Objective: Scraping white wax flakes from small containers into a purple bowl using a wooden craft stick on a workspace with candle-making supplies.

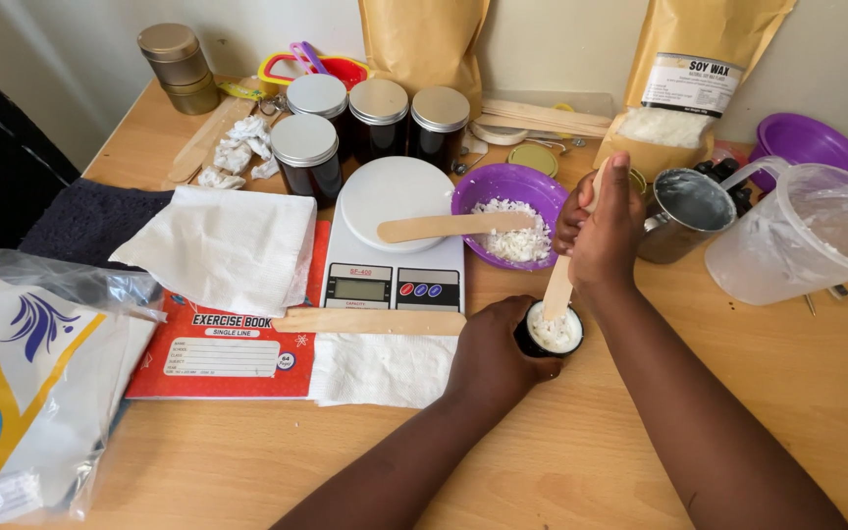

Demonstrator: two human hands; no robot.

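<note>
Left hand (491, 355) cups a small dark jar (550, 334) of flaky white wax; right hand (603, 234), at 12 o'clock, grips a flat wooden stick (559, 285) pressed in.

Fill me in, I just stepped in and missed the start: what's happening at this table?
A person's left hand steadies a small dark jar heaped with white flakes. The right hand holds a wooden stick upright, its end pushed into the flakes. Behind sit a purple bowl of flakes and a white kitchen scale.
</note>
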